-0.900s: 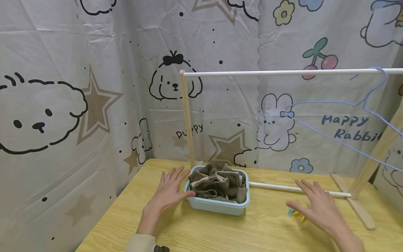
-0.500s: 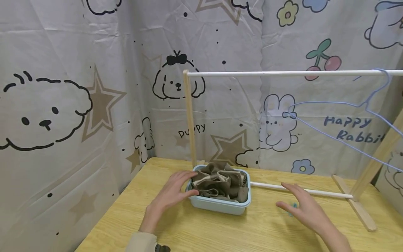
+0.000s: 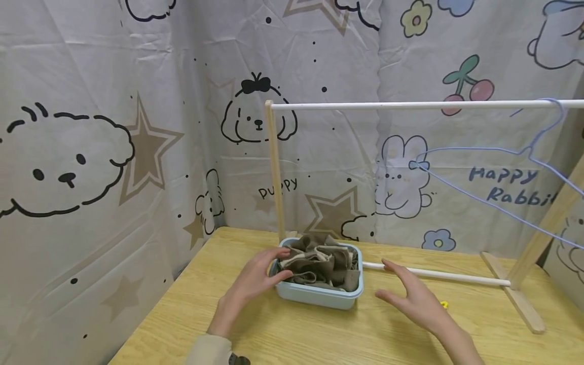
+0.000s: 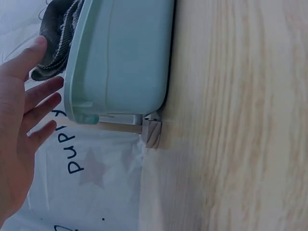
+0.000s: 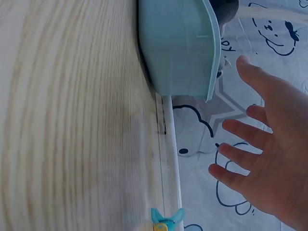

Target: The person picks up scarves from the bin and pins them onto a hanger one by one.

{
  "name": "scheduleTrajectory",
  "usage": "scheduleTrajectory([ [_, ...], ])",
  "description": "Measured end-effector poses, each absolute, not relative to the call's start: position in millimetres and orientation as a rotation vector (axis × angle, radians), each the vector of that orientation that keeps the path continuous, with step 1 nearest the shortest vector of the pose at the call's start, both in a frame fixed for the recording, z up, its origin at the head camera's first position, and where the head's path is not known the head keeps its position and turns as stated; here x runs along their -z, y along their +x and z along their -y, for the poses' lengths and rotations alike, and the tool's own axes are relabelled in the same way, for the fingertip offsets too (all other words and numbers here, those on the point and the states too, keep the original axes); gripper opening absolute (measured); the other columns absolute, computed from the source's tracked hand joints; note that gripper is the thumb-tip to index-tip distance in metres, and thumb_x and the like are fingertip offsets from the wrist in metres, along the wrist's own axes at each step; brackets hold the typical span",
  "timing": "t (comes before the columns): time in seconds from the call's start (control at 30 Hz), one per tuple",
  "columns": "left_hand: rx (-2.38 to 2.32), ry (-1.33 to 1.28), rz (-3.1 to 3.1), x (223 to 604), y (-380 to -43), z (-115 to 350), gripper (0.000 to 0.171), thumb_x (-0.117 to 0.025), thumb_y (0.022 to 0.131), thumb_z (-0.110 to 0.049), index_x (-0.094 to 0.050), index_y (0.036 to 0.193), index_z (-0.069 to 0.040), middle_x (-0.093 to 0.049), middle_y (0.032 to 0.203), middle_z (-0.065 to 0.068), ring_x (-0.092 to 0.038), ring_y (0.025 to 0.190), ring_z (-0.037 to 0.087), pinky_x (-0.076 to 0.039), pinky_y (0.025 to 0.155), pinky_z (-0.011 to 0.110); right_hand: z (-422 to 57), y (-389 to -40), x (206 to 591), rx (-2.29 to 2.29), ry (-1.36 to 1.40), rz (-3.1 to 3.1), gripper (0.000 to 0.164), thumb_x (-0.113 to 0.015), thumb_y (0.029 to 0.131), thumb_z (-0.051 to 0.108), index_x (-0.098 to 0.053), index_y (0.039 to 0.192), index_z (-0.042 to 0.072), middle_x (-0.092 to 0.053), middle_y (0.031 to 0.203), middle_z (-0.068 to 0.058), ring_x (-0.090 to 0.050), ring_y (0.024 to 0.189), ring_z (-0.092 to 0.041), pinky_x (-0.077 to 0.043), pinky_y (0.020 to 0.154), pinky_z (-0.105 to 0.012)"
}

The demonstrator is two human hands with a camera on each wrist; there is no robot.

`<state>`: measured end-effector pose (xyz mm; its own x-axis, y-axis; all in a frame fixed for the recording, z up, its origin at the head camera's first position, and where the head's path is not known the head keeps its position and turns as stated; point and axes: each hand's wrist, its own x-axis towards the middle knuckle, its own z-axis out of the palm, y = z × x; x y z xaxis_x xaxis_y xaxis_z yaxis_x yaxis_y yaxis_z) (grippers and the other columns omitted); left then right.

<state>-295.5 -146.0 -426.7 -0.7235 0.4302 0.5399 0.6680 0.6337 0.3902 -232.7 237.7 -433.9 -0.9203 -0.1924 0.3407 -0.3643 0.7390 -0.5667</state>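
Note:
A light blue plastic bin (image 3: 315,298) sits on the table, filled with a crumpled brown-grey cloth (image 3: 319,256) that has pale edges. My left hand (image 3: 256,276) is at the bin's left end, thumb and fingers relaxed and spread. In the left wrist view its index fingertip overlaps the cloth (image 4: 53,48) and the other fingers are right at the rim. To the right of the bin, my right hand (image 3: 412,301) hovers with fingers apart and nothing in them. The right wrist view shows a gap between that hand (image 5: 276,144) and the bin (image 5: 180,53).
A wooden rack with a white top rail (image 3: 365,106) and a lower white rod (image 3: 438,275) stands behind the bin. A blue hanger (image 3: 479,148) hangs from the rail at right. Teal and yellow clips (image 5: 167,219) lie behind my right hand. A printed curtain (image 3: 319,167) backs the table.
My right hand has moved left from above the clips toward the bin. My left hand has shifted right, its fingers coming in over the bin's left rim.

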Motion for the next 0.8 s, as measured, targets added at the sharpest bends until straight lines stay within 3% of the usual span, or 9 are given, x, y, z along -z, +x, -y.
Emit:
scheduleTrajectory([
  [0.23,0.779,-0.913,2.415,427.7,-296.2,140.0,0.059,-0.080,0.082,-0.036,-0.060,0.133,-0.013,-0.070,0.121,-0.001,-0.062,0.119,0.024,-0.048,0.103,0.044,-221.6,-235.4,437.0,-0.965,0.479,2.673,0.073,-0.072,0.089,0.045,-0.046,0.147,0.009,-0.053,0.144,-0.018,-0.047,0.132,-0.046,-0.038,0.104,-0.067],
  [0.53,0.654,-1.015,2.275,435.3,-300.5,128.4,0.060,-0.083,0.081,-0.021,-0.058,0.135,-0.014,-0.072,0.114,0.005,-0.069,0.098,0.020,-0.055,0.085,0.041,-198.9,-242.7,442.1,-1.073,0.623,2.673,0.077,-0.072,0.089,0.044,-0.041,0.149,0.008,-0.041,0.152,-0.020,-0.045,0.134,-0.047,-0.046,0.099,-0.061],
  [0.6,0.646,-1.002,2.233,436.7,-301.9,125.0,0.052,-0.084,0.079,-0.014,-0.061,0.126,-0.014,-0.074,0.105,0.003,-0.070,0.092,0.020,-0.056,0.081,0.039,-196.7,-242.4,442.0,-1.086,0.637,2.694,0.078,-0.071,0.090,0.045,-0.039,0.150,0.006,-0.039,0.154,-0.021,-0.044,0.135,-0.047,-0.046,0.100,-0.060],
  [0.7,0.625,-1.008,2.161,437.8,-304.6,120.9,0.032,-0.084,0.076,-0.003,-0.061,0.095,-0.013,-0.067,0.081,-0.003,-0.062,0.074,0.013,-0.052,0.069,0.031,-195.1,-240.8,441.6,-1.074,0.633,2.724,0.080,-0.070,0.090,0.046,-0.037,0.151,0.006,-0.040,0.153,-0.021,-0.045,0.134,-0.046,-0.044,0.103,-0.060],
  [0.8,0.616,-1.061,2.084,439.0,-308.1,118.8,0.030,-0.076,0.075,0.009,-0.057,0.078,-0.014,-0.062,0.074,-0.005,-0.057,0.069,0.010,-0.048,0.066,0.028,-194.6,-239.4,441.5,-1.067,0.605,2.735,0.081,-0.070,0.090,0.046,-0.036,0.152,0.007,-0.042,0.151,-0.019,-0.050,0.129,-0.045,-0.044,0.102,-0.060],
])
